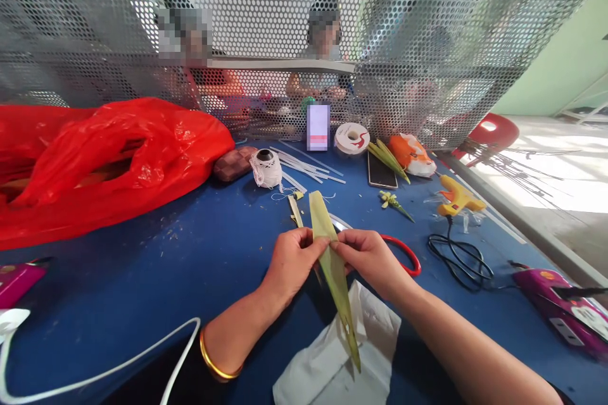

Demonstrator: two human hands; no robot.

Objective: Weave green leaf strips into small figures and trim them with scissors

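Observation:
A long, pale green leaf strip [338, 281] is pinched between both hands, broad at its far end and tapering to a point toward me. My left hand [295, 259] grips its left edge with thumb and fingers. On the opposite edge my right hand [368, 259] pinches it at the same height, the thumbs nearly touching. Beneath the pointed end lies a crumpled white tissue [327, 364]. Red-handled scissors [412, 259] rest partly hidden behind my right hand. Just beyond the leaf are dry leaf scraps [295, 210].
A red plastic bag [156, 158] covers the left. Toward the back stand a thread ball [266, 169], white strips [304, 168], a ribbon spool [352, 138] and a phone [382, 172]. On the right are a yellow glue gun [458, 197] and a purple power strip [558, 304]. A perforated metal screen [266, 6] rises behind.

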